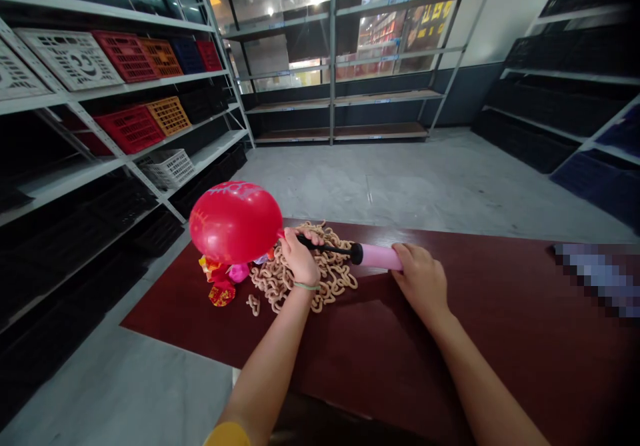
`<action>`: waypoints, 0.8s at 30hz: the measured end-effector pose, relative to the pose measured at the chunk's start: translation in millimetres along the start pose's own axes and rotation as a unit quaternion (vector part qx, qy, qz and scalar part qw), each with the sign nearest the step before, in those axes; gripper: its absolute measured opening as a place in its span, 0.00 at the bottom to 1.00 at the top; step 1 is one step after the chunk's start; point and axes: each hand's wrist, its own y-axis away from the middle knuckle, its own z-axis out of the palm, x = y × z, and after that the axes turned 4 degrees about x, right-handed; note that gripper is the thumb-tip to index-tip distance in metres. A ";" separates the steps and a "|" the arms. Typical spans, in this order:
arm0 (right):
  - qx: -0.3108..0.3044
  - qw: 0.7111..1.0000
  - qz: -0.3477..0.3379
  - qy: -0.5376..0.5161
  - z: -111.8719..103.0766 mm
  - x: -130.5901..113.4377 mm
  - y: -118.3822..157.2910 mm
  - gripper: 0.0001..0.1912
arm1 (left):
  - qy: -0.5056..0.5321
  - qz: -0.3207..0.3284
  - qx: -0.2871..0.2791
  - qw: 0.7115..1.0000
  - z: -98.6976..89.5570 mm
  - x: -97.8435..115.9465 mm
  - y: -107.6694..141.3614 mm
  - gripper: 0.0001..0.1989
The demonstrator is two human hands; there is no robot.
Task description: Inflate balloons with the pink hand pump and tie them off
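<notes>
A red balloon (pixel 236 223), swollen with air and printed with a pale pattern, extends to the left from my left hand (pixel 300 259). That hand is closed around the balloon's neck and the black end of a balloon pump (pixel 379 257). My right hand (pixel 423 281) grips the far end of the pump's pink barrel. Between the two hands a black rod shows, so the pump is partly drawn out. Beneath my left hand lies a heap of beige twisted balloons (pixel 280 286). Beside it, under the red balloon, are several small colourful pieces (pixel 223 293), partly hidden.
The dark red table (pixel 380 339) spans the front. A blurred, pixelated object (pixel 600 276) lies at its right. Metal shelves with plastic crates (pixel 133 126) stand on the left, a mostly bare rack (pixel 333 99) at the back, and dark crates (pixel 565 106) on the right.
</notes>
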 end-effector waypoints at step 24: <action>-0.024 0.999 0.039 -0.009 -0.4 5.8 3.1 0.20 | 0.002 -0.012 0.018 1.000 1.3 -9.0 3.6 0.13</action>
